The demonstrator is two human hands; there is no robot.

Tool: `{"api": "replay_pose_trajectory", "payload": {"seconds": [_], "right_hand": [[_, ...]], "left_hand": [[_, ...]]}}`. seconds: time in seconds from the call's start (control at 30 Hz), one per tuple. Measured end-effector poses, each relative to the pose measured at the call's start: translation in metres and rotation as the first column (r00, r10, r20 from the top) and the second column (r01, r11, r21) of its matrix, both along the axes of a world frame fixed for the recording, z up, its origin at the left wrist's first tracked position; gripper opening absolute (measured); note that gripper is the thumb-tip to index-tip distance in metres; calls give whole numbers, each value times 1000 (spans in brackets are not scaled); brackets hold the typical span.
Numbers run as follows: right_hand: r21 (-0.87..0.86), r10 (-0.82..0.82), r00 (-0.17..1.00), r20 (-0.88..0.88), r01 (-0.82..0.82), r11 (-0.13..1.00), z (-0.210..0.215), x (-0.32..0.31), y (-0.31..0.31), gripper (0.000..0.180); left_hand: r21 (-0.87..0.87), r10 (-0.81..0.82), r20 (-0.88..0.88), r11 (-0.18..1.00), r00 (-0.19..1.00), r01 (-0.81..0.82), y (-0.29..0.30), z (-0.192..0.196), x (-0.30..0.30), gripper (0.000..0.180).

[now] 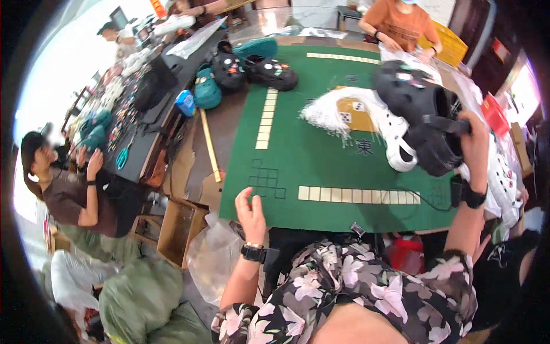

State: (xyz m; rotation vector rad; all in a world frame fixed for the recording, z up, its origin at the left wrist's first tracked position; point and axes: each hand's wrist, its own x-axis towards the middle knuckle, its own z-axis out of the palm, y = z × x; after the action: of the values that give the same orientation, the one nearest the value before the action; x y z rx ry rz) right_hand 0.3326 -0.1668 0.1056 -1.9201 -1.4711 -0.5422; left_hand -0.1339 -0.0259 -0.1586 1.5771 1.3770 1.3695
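Observation:
My right hand (474, 150) is raised at the right and grips a black clog shoe (425, 114) by its heel strap, holding it above the green table mat (309, 155). A white clog (395, 137) lies on the mat just below the black one. My left hand (251, 215) rests at the mat's near edge, fingers apart, holding nothing. Both wrists wear black watches.
Black clogs (269, 71) and a teal clog (206, 92) sit at the mat's far left corner. Rows of cream tiles (358, 196) line the mat. A person in orange (401, 23) works across the table; another person (69, 189) sits at the left. Green sacks (137, 298) lie on the floor.

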Motion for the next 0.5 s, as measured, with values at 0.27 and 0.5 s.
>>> {"api": "replay_pose_trajectory", "payload": {"seconds": [0.27, 0.5], "right_hand": [[-319, -382, 922, 71, 384, 867, -135, 217, -49, 42], [-495, -121, 952, 280, 251, 832, -211, 439, -13, 45]], "left_hand": [[113, -15, -256, 993, 966, 46, 10, 10, 5, 28], [195, -32, -244, 977, 969, 82, 4, -2, 7, 28]]}}
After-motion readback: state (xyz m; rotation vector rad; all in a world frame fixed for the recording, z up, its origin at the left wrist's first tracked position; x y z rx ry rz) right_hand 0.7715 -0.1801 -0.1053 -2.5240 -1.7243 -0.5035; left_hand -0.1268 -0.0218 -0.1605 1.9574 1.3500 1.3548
